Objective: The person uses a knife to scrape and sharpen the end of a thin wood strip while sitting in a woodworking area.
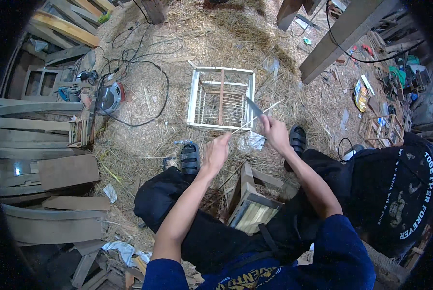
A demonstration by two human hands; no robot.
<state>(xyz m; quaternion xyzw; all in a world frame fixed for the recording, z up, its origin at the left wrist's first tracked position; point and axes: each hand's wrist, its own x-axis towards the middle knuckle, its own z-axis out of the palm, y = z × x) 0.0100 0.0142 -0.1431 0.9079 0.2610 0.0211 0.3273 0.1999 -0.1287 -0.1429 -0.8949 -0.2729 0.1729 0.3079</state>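
My right hand (275, 131) is closed around a knife (255, 107), whose grey blade points away and to the left. A thin pale wooden stick (269, 108) slants up to the right past the knife, apparently against it. Its near end sits in the closed fingers of my left hand (218, 151). Just beyond both hands, a small cage (195, 99) rests on the floor, with a pale wooden frame, thin bars and a reddish-brown middle slat. My right hand covers part of the handle.
Wood shavings cover the floor. To the left lie a circular saw (111, 98), its black cable and stacked boards (37, 123). A wooden post (342, 41) stands at the right, near a small wooden frame (384, 129). A low wooden stool (255, 193) is between my legs; a person in black (395, 193) is close by.
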